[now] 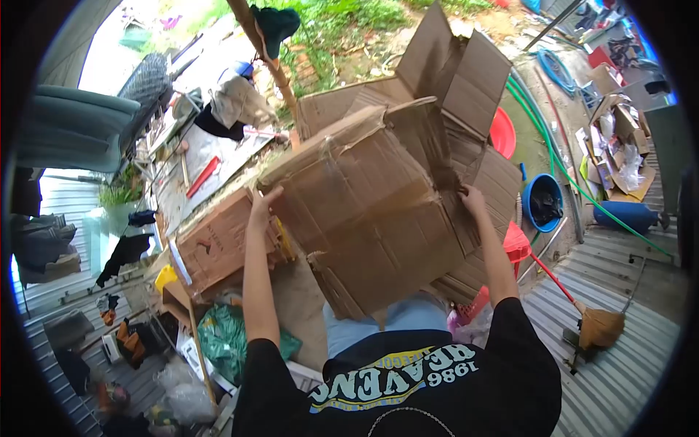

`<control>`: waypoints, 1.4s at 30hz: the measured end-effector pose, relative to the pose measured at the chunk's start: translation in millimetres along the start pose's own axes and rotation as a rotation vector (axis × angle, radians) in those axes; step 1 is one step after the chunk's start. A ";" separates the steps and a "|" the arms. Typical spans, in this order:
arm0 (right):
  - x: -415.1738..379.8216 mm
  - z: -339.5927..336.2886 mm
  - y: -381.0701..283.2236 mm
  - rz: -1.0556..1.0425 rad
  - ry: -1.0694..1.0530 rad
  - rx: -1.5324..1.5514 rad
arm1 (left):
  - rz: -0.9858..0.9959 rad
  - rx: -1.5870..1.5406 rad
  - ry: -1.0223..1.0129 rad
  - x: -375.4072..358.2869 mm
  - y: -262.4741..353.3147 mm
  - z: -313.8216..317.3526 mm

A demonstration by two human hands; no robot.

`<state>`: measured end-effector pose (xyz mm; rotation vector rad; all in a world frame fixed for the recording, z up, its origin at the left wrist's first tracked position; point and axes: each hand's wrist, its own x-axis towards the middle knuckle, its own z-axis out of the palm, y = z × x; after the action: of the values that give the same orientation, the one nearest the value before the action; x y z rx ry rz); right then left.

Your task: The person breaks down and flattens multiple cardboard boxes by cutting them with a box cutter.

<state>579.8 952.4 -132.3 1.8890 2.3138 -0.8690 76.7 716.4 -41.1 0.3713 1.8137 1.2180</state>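
A large brown cardboard box point(364, 197), creased and taped, is held up in front of my lap with its flaps hanging loose. My left hand point(265, 202) grips its left edge. At the right side my right hand point(472, 198) is closed on a folded flap. Behind it stand more opened cardboard flaps point(477, 84), overlapped by the box in this view. Beside my left forearm lies another cardboard box point(222, 240) with printing on its side.
On the right are a blue bucket point(545, 200) with a black bag, a red basin point(502, 133), a green hose point(542, 124) and a broom point(597, 324). A green plastic bag point(226, 339) lies low on the left. A wooden pole point(266, 62) slants down near the far flaps.
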 end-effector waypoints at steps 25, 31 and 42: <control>-23.3 -17.5 -9.5 0.124 -0.592 0.528 | 1.005 1.143 -0.247 29.3 -57.6 210.3; -40.2 -19.8 -30.6 0.102 -0.601 0.799 | 0.926 1.190 -0.285 42.0 -102.5 219.1; 8.6 2.1 -22.4 0.412 -0.630 1.064 | 1.124 1.602 -1.108 62.5 0.6 257.0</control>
<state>556.5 956.8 -128.3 1.7494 1.0551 -2.4304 247.8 908.6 -102.4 2.5163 1.0235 -0.3454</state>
